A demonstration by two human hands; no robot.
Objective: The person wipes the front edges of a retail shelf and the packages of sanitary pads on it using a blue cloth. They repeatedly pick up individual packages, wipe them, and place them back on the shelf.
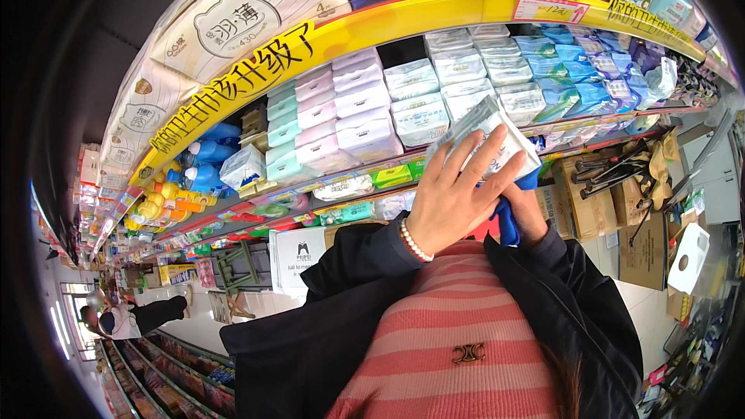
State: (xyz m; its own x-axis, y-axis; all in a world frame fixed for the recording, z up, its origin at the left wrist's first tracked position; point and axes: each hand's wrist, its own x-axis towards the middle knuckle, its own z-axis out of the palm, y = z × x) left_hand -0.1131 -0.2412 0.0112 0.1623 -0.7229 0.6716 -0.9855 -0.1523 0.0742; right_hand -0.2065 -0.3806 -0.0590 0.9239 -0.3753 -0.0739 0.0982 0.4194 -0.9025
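In front of my chest, I hold a white soft pack of tissues [505, 138] tilted at an angle. My left hand [457, 183], with a beaded bracelet on its wrist, lies across the pack with fingers spread over its face. Beneath the pack is my right hand [524, 209], its fingers largely hidden. A blue cloth [507, 224] is bunched in it and shows under the pack's corner. Just beyond my hands, similar tissue packs [420, 119] are stacked on a store shelf, with pink and lilac packs [366, 128] to their left.
Blue packs [556, 96] fill the shelf at right, and blue bottles [206, 154] stand at left. A yellow shelf strip [407, 11] with writing curves above. Cardboard boxes [588, 198] sit on the floor at right. A person [142, 315] is far off at left.
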